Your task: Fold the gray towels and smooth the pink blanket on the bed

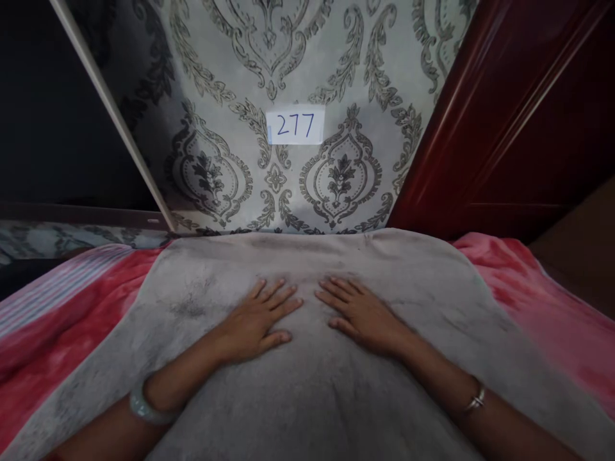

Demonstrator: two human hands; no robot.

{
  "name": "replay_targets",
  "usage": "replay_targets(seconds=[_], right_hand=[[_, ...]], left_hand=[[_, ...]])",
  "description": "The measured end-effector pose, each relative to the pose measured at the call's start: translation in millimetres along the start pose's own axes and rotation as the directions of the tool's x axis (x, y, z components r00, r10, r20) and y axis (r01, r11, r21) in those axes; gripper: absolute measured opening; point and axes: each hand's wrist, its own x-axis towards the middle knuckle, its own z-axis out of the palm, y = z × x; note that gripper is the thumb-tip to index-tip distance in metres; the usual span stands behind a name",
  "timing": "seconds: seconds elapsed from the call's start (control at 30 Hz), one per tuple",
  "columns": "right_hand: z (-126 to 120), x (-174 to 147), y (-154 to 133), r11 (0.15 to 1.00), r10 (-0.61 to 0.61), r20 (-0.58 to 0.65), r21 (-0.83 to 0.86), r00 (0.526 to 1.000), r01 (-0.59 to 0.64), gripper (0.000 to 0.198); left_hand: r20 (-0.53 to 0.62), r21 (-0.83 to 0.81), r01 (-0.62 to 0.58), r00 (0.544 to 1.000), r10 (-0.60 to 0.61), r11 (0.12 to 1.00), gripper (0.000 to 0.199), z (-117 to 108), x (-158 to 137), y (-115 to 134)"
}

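Bare forearms (432, 365) reach over a grey blanket (307, 397) spread across red bedding (509, 275). Left hand (252, 323) and right hand (368, 318) both lie palm-down on it, fingers splayed, gripping nothing. Spreading looks nearly done; slight creasing shows towards the far edge.

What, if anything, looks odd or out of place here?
A handwritten card reading 277 stands out on the patterned wall. The grey blanket also has dark, mottled patches beside the left hand; whether stains or ruffled pile, I can't tell.
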Motion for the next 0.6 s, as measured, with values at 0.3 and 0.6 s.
replay_targets(seconds=[0.3, 0.6], right_hand=[[-15, -50, 137, 0.794, 0.604, 0.049, -0.118, 0.795, -0.596, 0.054], [-22, -74, 163, 0.569, 0.783, -0.224, -0.120, 0.581, -0.814, 0.051]], left_hand=[[-0.030, 0.104, 0.592, 0.805, -0.592, 0.799, 0.059, -17, -28, -90], [-0.221, 0.129, 0.693, 0.718, -0.660, 0.710, 0.053, -27, -49, -109]])
